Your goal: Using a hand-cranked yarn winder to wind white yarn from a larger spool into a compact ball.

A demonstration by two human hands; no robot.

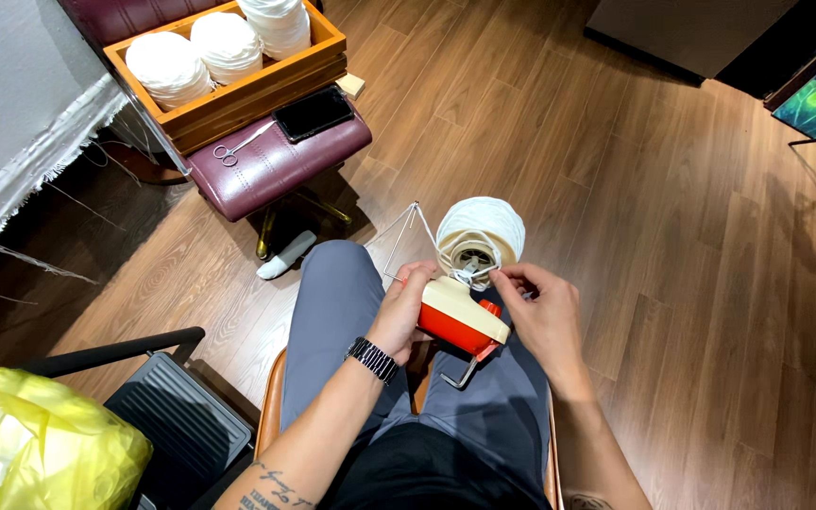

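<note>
— What are the hands busy with?

— A red and cream yarn winder sits on the person's lap, over the grey trousers. The left hand is wrapped around the winder's left side, fingers closed on its body. The right hand pinches thumb and forefinger together at the base of the ball of white yarn that stands on the winder's spindle; whether a strand is caught in that pinch is too fine to tell.

— Any containers about?

— One wooden tray rests on the far end of a maroon padded stool. It holds three wound white yarn balls side by side, filling it from edge to edge.

— What else lies on the stool?

— A dark tablet just beside the tray's near wall, at the stool's right edge, and small scissors near its left edge.

— And lower down?

— A yellow plastic bag sits at the bottom left, touching a dark ribbed box. A thin wire guide arm rises from the winder's left.
</note>
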